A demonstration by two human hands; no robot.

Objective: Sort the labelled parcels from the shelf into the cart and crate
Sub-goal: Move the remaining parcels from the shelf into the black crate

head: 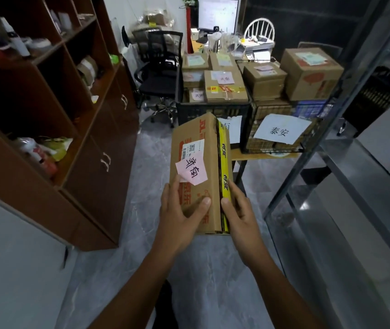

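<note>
I hold a brown cardboard parcel [196,148] in front of me with both hands. It carries a pink handwritten label, a white barcode sticker and yellow-black tape along its right side. My left hand [179,214] grips its near left end, thumb on top. My right hand [239,214] grips the near right edge by the tape. Ahead stands a black plastic crate [203,111] holding several labelled boxes. To its right is a wire basket cart [307,138] with a white paper sign [281,129] and more boxes stacked in it.
A brown wooden shelf cabinet [54,110] with clutter fills the left. A black office chair [160,74] stands behind the crate, with a desk and monitor [217,15] farther back. A metal rack frame [331,143] runs down the right. Grey floor lies between.
</note>
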